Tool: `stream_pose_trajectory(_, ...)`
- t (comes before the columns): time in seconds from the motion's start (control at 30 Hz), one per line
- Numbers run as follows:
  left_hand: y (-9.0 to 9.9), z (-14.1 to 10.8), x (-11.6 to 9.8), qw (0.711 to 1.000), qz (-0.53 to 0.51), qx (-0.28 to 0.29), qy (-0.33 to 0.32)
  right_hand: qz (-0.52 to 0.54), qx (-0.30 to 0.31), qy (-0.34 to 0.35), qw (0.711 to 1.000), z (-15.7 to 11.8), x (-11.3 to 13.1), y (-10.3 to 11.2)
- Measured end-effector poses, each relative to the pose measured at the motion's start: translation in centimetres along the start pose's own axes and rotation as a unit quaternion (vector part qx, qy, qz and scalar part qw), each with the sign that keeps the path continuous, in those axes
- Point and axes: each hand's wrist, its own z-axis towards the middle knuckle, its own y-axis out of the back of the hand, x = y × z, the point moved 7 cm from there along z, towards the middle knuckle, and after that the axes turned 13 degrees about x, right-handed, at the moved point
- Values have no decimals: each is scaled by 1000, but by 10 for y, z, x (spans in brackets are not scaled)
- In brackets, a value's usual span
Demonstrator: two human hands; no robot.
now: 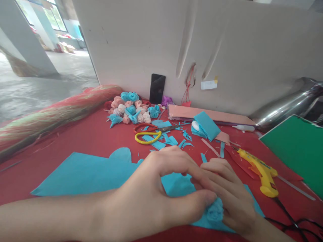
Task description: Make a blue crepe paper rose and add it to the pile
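Both my hands are close together over the front of the red-covered table. My left hand (161,193) has its thumb and fingers pinched on a small rolled blue crepe paper flower (215,212). My right hand (229,193) wraps round the same flower from the right; its fingers are curled and partly hidden behind my left fingers. Under my hands and off to the left lies a large sheet of blue crepe paper (91,174). Scissors (148,137) with one red and one yellow handle loop lie beyond my left hand, among blue paper scraps (173,140).
A yellow glue gun (259,171) with a black cord lies to the right, near a green board (297,148). Finished paper flowers (131,109) are heaped at the back left. A black phone (157,89) leans on the back panel. Folded blue paper (207,126) lies behind my hands.
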Motion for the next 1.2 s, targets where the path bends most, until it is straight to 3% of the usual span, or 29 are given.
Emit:
stream_pose_trajectory(0.37, -2, 1, -1, 997, 65, 25, -27, -60, -30, 18, 998, 6, 6, 4)
stream_pose_trajectory(0.57, -1, 4, 4, 999, 36, 10, 26, -69, -56, 21, 996, 8, 9, 6)
stream_pose_trajectory(0.83, -8, 6, 16, 990, -61, 54, 115, -82, -64, 33, 994, 8, 10, 6)
stream_pose_trajectory(1.0, -7, 4, 20, 983, -103, 65, 139, -62, -63, 41, 995, 7, 9, 7)
stream_pose_trajectory(1.2, 4, 1, 21, 990, -99, 13, 101, 72, -43, -41, 996, 1, -9, 7)
